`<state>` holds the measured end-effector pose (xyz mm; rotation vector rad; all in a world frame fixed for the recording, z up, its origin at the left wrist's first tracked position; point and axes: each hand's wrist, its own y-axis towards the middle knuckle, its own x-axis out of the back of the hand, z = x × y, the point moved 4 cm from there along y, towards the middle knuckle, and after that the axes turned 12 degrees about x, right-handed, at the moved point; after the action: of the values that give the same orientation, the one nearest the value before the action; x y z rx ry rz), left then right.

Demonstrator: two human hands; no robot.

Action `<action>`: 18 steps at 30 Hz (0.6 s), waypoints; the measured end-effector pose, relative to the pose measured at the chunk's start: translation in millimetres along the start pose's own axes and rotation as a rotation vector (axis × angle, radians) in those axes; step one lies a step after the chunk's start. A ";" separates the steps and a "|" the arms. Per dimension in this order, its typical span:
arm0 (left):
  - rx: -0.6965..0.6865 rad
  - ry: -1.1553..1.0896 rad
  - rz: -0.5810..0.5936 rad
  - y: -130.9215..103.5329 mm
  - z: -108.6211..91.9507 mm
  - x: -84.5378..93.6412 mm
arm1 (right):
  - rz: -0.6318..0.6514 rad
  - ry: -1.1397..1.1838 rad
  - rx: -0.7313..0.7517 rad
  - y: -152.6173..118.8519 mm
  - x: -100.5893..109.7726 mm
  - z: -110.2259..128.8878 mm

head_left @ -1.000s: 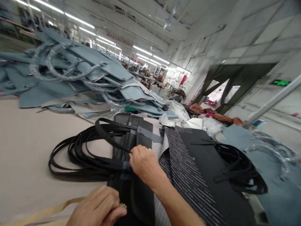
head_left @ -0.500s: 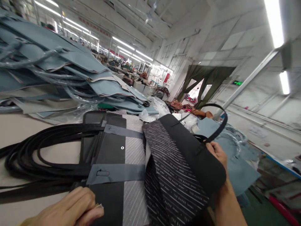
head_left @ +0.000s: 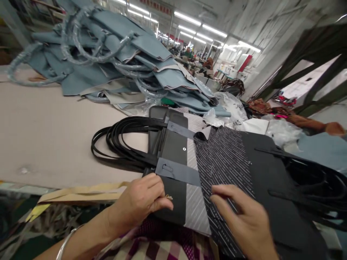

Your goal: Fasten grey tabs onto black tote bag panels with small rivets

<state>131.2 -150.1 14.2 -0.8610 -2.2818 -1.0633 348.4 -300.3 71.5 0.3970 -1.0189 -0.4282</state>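
Note:
A stack of black panels (head_left: 175, 144) with looped black straps (head_left: 114, 144) lies on the table, with grey striped lining and two grey strips across it. Over the near edge of the stack, my left hand (head_left: 148, 195) is closed, and a small pale bit pokes out by its thumb; the rest of its contents is hidden. To the right spreads a black striped lining (head_left: 225, 155) joined to a black panel (head_left: 262, 155). My right hand (head_left: 241, 216) is above this lining, thumb and fingers apart, holding nothing.
Blue-grey pieces with plastic-wrapped handles (head_left: 108, 50) are heaped at the back left. Clear plastic bags (head_left: 230, 104) lie behind the panels. Tan strips (head_left: 84, 193) run along the near edge of the table (head_left: 48, 137). Brown material lies at the back right.
The view has turned, bringing more table into sight on the left. My right hand has released the strapped black panel, which now lies flat on the right, and moved inward over the lining.

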 end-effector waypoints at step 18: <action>0.128 0.132 0.001 -13.7 25.9 13.8 | 0.142 0.154 0.365 38.0 -110.4 55.2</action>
<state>108.0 -131.7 1.1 -0.7193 -2.2120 -0.9336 255.6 -217.6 36.6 0.6693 -0.9677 -0.0800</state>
